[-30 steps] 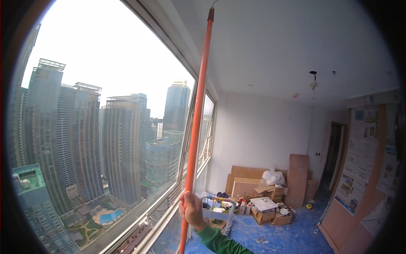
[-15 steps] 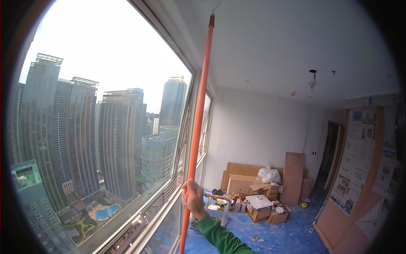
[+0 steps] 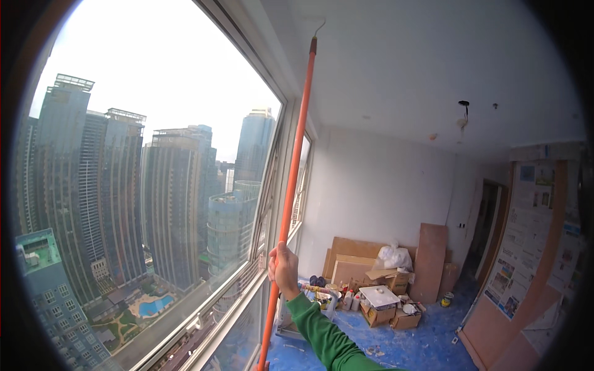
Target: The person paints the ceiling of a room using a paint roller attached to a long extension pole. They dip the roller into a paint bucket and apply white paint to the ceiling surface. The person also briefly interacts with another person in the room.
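My right hand point(image 3: 284, 269), in a green sleeve point(image 3: 328, 331) coming from the lower edge, is closed around a long orange extension pole point(image 3: 293, 179). The pole stands steeply, leaning a little right at the top, beside the window frame. A thin bent metal rod point(image 3: 320, 27) sticks out of its dark red tip point(image 3: 314, 46) near the white ceiling; no roller cover can be made out on it. At the lower picture edge a tiny reddish bit shows against the pole, too small to tell whether it is my left hand.
A large window point(image 3: 185, 204) fills the left, with towers outside. Blue sheeting point(image 3: 365, 337) covers the floor. By the far wall stand cardboard boxes point(image 3: 405, 319), leaning boards point(image 3: 431, 260), bottles point(image 3: 355, 302) and a white bag point(image 3: 393, 256). A paper-covered panel point(image 3: 516, 247) stands right; a fixture point(image 3: 463, 122) hangs overhead.
The pole's tip sits lower in the picture and more of the bent rod shows. My right hand appears slightly higher, still around the pole. The view has shifted a little.
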A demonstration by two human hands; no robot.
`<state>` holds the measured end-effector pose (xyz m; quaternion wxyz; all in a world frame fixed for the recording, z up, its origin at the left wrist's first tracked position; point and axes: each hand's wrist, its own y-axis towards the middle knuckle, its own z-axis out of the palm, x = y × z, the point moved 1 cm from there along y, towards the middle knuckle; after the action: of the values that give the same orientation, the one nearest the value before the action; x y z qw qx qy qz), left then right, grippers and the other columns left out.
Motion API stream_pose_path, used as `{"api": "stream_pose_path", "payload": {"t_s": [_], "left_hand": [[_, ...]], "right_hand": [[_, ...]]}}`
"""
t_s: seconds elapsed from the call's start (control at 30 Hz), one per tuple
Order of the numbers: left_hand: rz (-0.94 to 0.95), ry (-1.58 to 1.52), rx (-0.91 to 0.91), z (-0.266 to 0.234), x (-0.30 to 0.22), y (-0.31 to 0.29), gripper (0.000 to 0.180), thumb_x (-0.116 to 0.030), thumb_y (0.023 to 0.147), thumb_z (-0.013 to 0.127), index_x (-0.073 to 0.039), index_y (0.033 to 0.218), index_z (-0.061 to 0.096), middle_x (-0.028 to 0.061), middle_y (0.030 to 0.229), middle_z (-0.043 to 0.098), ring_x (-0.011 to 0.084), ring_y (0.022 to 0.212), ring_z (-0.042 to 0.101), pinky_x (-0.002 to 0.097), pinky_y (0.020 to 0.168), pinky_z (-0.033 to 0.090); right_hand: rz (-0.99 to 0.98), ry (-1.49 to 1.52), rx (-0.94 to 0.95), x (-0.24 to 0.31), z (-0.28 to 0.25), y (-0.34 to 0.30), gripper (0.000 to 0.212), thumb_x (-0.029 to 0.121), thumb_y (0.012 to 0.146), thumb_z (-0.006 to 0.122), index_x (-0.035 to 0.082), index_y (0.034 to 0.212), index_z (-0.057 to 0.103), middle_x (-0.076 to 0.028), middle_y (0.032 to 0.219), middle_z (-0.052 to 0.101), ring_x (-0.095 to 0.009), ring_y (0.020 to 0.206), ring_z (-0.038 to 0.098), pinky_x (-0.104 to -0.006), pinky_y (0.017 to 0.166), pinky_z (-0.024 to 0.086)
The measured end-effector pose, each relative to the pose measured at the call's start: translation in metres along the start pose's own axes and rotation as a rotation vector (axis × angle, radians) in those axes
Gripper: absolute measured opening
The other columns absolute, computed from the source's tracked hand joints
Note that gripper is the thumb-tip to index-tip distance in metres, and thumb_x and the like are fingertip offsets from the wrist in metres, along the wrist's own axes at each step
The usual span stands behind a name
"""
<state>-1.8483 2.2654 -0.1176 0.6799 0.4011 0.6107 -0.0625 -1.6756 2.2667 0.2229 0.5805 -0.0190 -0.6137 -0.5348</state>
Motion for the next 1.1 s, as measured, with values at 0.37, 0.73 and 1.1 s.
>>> {"api": "stream_pose_path", "payload": {"t_s": [0.37, 0.73, 1.1], "left_hand": [[0.016, 0.047, 0.015, 0.028, -0.027, 0.064, 0.03, -0.026, 0.096, 0.053, 0.001, 0.084, 0.059, 0.0244, 0.07, 0.053, 0.0392, 0.064, 0.051, 0.0459, 0.061, 0.041], [-0.062, 0.148, -0.051, 0.07, -0.024, 0.133, 0.036, -0.034, 0.089, 0.067, 0.0, 0.078, 0.062, 0.019, 0.057, 0.053, 0.0293, 0.051, 0.049, 0.0395, 0.054, 0.042], [-0.08, 0.162, -0.016, 0.096, -0.031, 0.197, 0.04, -0.034, 0.091, 0.064, 0.002, 0.077, 0.059, 0.0197, 0.056, 0.052, 0.0291, 0.05, 0.048, 0.0382, 0.054, 0.042]], "right_hand": [[0.028, -0.017, -0.058, -0.021, -0.029, 0.077, 0.053, 0.056, 0.098, 0.041, 0.005, 0.082, 0.046, 0.001, 0.049, 0.035, -0.009, 0.033, 0.033, -0.0253, 0.031, 0.029], [0.055, -0.023, -0.107, -0.039, -0.064, 0.157, 0.054, 0.056, 0.097, 0.042, 0.005, 0.08, 0.044, 0.001, 0.049, 0.035, -0.01, 0.032, 0.034, -0.0274, 0.03, 0.03], [0.087, -0.032, -0.129, -0.046, -0.092, 0.236, 0.055, 0.057, 0.098, 0.04, 0.004, 0.082, 0.044, 0.001, 0.05, 0.034, -0.011, 0.034, 0.032, -0.0294, 0.033, 0.031]]}}
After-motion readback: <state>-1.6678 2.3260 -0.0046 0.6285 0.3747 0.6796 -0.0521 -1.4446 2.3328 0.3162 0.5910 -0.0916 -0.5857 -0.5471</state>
